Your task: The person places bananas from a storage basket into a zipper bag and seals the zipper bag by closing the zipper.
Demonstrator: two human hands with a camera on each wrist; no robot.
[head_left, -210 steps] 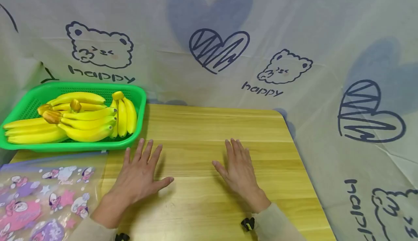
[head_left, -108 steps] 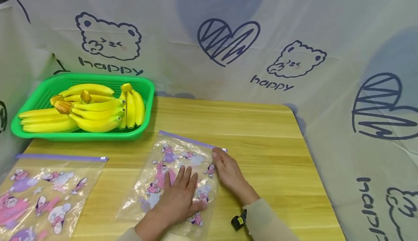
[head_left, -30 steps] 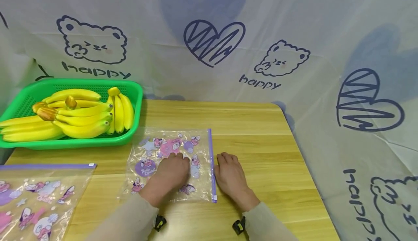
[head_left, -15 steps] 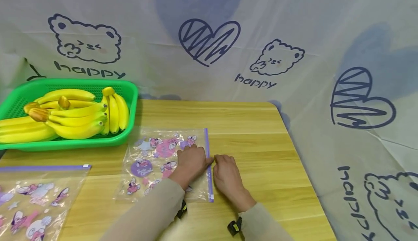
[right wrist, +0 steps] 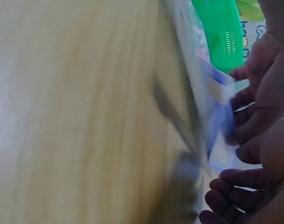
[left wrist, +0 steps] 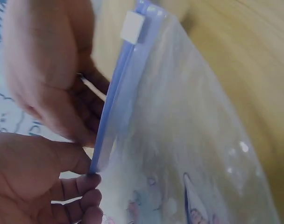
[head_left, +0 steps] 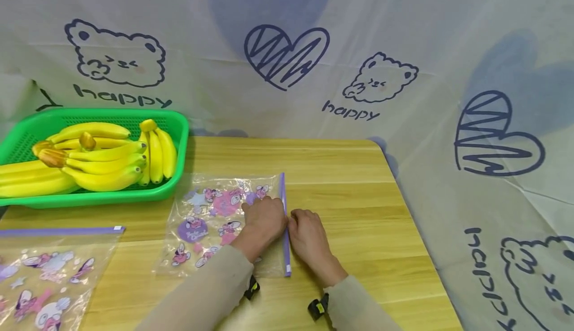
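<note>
A clear slider zip bag with pink and purple cartoon prints lies flat on the table, its purple zip strip facing right. Over its right half, my left hand pinches the strip between thumb and forefinger. Just across the strip is my right hand, its fingers curled at the bag's mouth close to the left fingertips. In the left wrist view, the white slider sits at one end of the slightly raised strip. Hands and blur partly hide the right fingertips' contact with the bag.
At the back left, a green basket holds several bunches of bananas. A second, similar zip bag lies at the front left. Behind the wooden table hangs a printed cloth.
A bag came to the middle of the table and was turned until its strip faced right. The left hand then slid right to the strip, meeting the right hand; the strip has risen slightly.
</note>
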